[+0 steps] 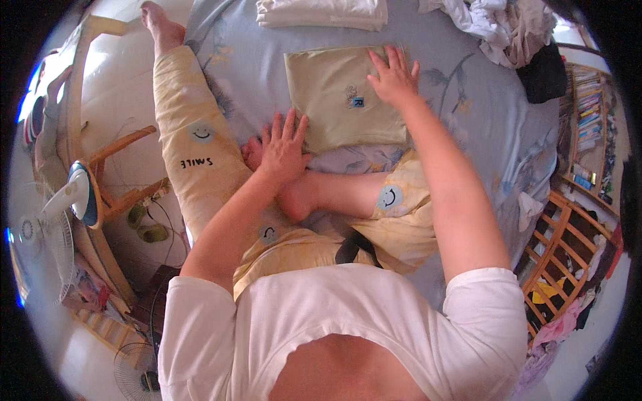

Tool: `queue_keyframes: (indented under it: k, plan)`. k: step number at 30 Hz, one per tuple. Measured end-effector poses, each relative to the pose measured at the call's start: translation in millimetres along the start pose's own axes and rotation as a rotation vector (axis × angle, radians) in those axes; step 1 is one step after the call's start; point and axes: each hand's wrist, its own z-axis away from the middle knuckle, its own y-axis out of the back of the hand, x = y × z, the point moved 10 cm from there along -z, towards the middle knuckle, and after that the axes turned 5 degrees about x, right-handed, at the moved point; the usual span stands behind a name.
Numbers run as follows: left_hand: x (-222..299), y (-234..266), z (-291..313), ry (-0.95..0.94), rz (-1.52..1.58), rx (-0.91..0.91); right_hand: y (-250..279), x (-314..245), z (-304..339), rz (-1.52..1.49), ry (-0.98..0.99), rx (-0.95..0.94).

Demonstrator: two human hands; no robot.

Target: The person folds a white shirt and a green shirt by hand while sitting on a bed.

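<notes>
A pale green garment, folded into a flat rectangle, lies on the bed in front of me. It has a small blue patch and a dark print near its middle. My right hand rests on its far right corner, fingers spread and flat. At its near left corner is my left hand, also with fingers stretched out, partly over my bent leg and foot. Neither hand grips anything. Just beyond the garment sits a stack of folded white cloth.
A blue-grey flowered sheet covers the bed. Rumpled clothes and a black cloth lie at the far right. Bookshelves and a wooden rack stand to the right; a fan and a wooden chair to the left.
</notes>
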Motion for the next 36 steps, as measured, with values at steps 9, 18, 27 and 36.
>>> queue_keyframes:
  k: [9,18,27,36]
  plan:
    - [-48,-70,10,0.783,1.244,0.127,9,-127,61,-0.623,-0.027,-0.191]
    - [-30,-52,8,0.651,1.151,0.086,31,-174,13,-0.334,-0.105,-0.28]
    - [-13,-30,18,0.465,1.067,0.15,10,-181,-46,-0.218,-0.016,-0.318]
    - [-11,-19,18,0.474,1.04,0.116,-6,-197,-23,-0.016,0.062,-0.471]
